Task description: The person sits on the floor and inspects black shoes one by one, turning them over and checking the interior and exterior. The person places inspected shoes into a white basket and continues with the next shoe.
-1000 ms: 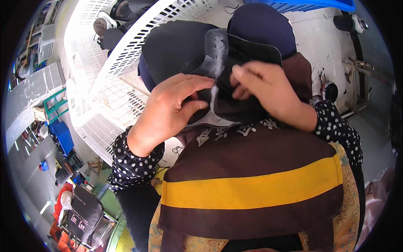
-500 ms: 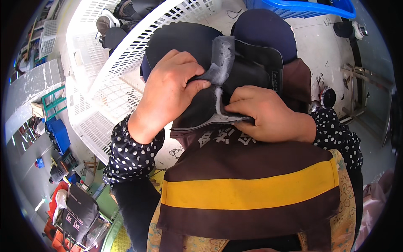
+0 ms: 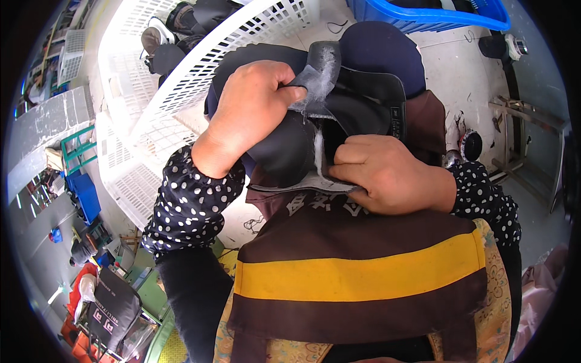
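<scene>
A black shoe upper [image 3: 351,109] with a grey lining flap lies on my lap, over a brown apron with a yellow stripe [image 3: 357,272]. My left hand [image 3: 248,115] pinches the grey flap at the top and pulls it up. My right hand [image 3: 387,175] grips the lower edge of the same upper, thumb pressed against a white seam line. Both hands are closed on the piece, close together above my knees.
A white perforated plastic basket [image 3: 181,91] holding dark shoe pieces stands at my left. A blue crate [image 3: 436,15] sits at the top. A metal frame [image 3: 520,139] stands on the concrete floor at the right. Bags and blue stools lie at the lower left.
The upper has been turned and pulled open. My left hand moved up onto the grey flap, and my right hand dropped down to the lower edge near my apron.
</scene>
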`<state>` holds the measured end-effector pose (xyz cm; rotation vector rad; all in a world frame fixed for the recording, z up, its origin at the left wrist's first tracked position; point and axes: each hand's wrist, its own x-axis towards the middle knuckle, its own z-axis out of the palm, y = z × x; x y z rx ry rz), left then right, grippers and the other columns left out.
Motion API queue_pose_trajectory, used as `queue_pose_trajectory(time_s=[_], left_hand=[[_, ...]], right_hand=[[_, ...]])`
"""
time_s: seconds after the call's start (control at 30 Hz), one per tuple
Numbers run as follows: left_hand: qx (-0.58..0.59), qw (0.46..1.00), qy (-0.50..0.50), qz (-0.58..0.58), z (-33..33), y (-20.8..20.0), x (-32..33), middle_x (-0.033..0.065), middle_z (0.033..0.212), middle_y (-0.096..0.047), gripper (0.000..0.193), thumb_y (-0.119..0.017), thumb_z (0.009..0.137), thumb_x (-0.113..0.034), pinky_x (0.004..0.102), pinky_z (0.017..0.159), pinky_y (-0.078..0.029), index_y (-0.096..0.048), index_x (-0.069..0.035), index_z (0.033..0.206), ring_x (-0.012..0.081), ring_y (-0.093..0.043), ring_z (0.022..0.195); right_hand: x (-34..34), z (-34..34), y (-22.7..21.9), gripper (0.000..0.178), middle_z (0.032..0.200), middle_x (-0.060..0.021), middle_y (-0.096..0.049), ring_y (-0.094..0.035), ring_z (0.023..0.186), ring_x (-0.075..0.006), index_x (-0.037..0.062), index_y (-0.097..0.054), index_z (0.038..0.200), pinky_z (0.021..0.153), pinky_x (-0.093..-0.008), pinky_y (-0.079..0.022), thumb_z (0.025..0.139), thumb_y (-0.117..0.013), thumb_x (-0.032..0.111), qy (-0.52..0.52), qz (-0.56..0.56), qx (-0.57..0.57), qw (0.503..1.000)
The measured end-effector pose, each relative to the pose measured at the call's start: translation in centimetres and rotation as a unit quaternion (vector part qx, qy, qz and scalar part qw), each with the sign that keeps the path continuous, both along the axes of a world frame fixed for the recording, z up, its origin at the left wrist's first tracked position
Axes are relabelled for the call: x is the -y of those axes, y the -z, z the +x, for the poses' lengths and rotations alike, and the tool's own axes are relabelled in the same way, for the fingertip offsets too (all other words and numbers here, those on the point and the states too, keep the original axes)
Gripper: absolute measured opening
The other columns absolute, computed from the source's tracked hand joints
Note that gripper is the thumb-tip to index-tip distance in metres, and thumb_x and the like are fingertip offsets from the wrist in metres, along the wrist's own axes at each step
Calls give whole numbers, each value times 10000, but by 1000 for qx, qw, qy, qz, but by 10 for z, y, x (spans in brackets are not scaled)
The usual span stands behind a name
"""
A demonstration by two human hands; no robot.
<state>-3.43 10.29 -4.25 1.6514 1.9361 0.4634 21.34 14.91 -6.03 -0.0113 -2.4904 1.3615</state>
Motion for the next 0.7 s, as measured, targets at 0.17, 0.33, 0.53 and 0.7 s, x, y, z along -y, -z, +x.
queue_pose_trajectory(time_s=[0.17, 0.33, 0.53, 0.7], left_hand=[[39, 998, 45, -4, -6, 3, -7, 128, 744, -593, 186, -808, 820, -101, 399, 648, -460, -661, 13, 825, 290, -591, 700], [32, 952, 287, 102, -5, 8, -40, 139, 834, -602, 217, -809, 775, -102, 428, 682, -474, -635, -10, 867, 372, -614, 783], [-110, 971, 212, -28, 3, 0, -46, 70, 702, -599, 255, -877, 743, -72, 348, 619, -463, -637, -44, 825, 229, -600, 657], [264, 932, 34, -247, -19, -27, -28, 71, 1025, -773, 102, -777, 850, 43, 253, 800, -551, -729, -17, 918, 80, -686, 881]], right_hand=[[0, -4, 2, 162, 868, -94, -568, -616, 845, -310, 32, -646, 821, 725, -428, -522, 707, -746, 87, -29, 14, 1, 999], [3, -8, 2, 164, 878, -92, -579, -627, 858, -301, 46, -622, 786, 734, -417, -537, 712, -752, 113, -71, 3, 18, 997], [-2, -5, 2, 169, 901, -91, -596, -638, 880, -296, 48, -635, 796, 741, -413, -544, 723, -763, 131, -50, 6, 26, 998], [-7, 0, 3, 182, 925, -94, -600, -644, 897, -301, 42, -651, 828, 744, -416, -544, 733, -775, 136, -43, -14, 29, 999]])
